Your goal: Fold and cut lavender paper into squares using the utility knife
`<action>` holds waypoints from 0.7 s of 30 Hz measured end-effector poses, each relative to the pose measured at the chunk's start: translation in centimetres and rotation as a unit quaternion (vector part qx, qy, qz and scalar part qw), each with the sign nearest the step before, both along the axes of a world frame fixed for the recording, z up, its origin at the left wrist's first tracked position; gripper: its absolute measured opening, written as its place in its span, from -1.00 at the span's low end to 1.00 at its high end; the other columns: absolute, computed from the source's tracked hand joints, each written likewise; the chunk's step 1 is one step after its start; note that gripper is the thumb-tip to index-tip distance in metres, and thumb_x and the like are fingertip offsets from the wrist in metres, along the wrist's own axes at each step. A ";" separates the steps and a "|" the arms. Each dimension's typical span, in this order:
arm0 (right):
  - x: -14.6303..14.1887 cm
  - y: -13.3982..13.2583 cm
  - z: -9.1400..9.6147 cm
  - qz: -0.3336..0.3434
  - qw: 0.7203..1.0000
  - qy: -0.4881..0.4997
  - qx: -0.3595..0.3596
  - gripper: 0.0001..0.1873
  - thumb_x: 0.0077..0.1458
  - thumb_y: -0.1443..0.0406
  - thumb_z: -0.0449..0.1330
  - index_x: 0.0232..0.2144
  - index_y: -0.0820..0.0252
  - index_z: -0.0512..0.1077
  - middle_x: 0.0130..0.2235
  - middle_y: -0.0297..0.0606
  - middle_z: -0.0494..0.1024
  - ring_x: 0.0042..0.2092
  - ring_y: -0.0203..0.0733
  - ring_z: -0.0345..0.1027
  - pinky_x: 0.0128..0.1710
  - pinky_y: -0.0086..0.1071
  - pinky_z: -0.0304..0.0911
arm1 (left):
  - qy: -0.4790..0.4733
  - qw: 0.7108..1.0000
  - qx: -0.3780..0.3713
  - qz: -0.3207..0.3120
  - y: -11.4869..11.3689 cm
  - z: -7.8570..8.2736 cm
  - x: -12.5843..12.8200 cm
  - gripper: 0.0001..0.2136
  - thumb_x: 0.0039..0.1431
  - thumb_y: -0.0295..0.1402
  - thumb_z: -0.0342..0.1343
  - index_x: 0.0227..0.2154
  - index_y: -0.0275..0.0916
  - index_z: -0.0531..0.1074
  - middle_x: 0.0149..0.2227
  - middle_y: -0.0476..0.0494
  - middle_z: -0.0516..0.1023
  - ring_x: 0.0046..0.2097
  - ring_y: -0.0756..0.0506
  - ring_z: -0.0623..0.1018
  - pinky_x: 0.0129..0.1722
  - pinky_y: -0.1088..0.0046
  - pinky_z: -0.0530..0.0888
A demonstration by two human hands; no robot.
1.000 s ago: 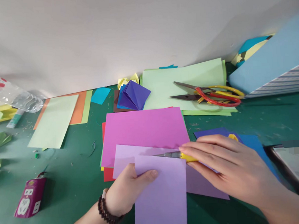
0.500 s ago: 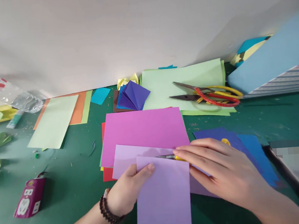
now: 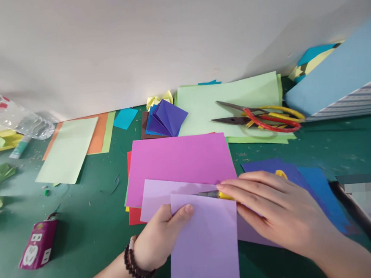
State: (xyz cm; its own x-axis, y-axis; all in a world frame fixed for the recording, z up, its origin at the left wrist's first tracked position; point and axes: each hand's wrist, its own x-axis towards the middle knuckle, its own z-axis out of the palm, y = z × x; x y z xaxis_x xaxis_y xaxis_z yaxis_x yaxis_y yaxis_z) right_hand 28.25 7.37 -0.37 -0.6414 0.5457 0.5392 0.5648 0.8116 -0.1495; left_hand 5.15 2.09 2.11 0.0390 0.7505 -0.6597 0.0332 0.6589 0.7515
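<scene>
My left hand [image 3: 165,233] pinches the left edge of a lavender sheet [image 3: 206,247], thumb on top, fingers behind it. The sheet hangs toward me over another lavender sheet [image 3: 164,195]. Closed around small yellow-handled scissors [image 3: 223,195], my right hand [image 3: 273,209] rests at the sheet's upper right corner. A short stretch of the silver blades shows just behind the sheet's top edge, and a yellow handle piece shows above the knuckles. Under the lavender paper lies a magenta sheet [image 3: 180,160] on a stack with red, green and yellow edges.
Large red-and-yellow-handled scissors [image 3: 257,119] lie on pale green sheets [image 3: 199,108]. Folded purple papers [image 3: 168,117] sit beside them. Blue sheets [image 3: 319,189] lie at right, near a light blue box [image 3: 339,73]. A purple carton [image 3: 38,242] and plastic bottle [image 3: 28,120] are on the left.
Both hands, the lavender sheet and the scissors keep nearly the same places. The whole view has shifted very slightly.
</scene>
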 end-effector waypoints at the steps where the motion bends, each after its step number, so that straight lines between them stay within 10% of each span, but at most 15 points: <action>1: 0.0 0.0 0.0 0.000 1.000 -0.002 0.000 -0.64 0.15 0.45 0.12 0.01 0.20 0.41 -0.12 -0.27 0.59 -0.13 -0.13 0.40 -0.07 -0.19 0.32 | 0.002 1.000 -0.004 -0.006 0.1 0.2 0.1 -0.55 0.03 0.04 0.19 -0.66 -0.19 0.22 -0.68 0.14 0.07 -0.59 0.08 0.11 -0.61 0.50 0.10; 21: 0.1 0.0 0.3 0.029 0.999 0.011 -0.033 -0.66 0.16 0.46 0.11 -0.01 0.27 0.40 -0.11 -0.22 0.57 -0.11 -0.12 0.35 -0.09 -0.22 0.27 | -0.024 0.997 -0.057 -0.053 0.1 0.6 -0.4 -0.51 -0.06 0.17 0.16 -0.57 -0.20 0.28 -0.62 0.11 0.16 -0.52 0.04 0.20 -0.49 0.45 0.16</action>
State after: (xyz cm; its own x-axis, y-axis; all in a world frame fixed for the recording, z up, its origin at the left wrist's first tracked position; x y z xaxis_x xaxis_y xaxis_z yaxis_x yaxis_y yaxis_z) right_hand 28.35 7.38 -0.05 -0.6606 0.5438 0.5175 0.5136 0.8302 -0.2167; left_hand 4.79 2.22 2.76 0.1486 0.6606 -0.7359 0.0725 0.7349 0.6743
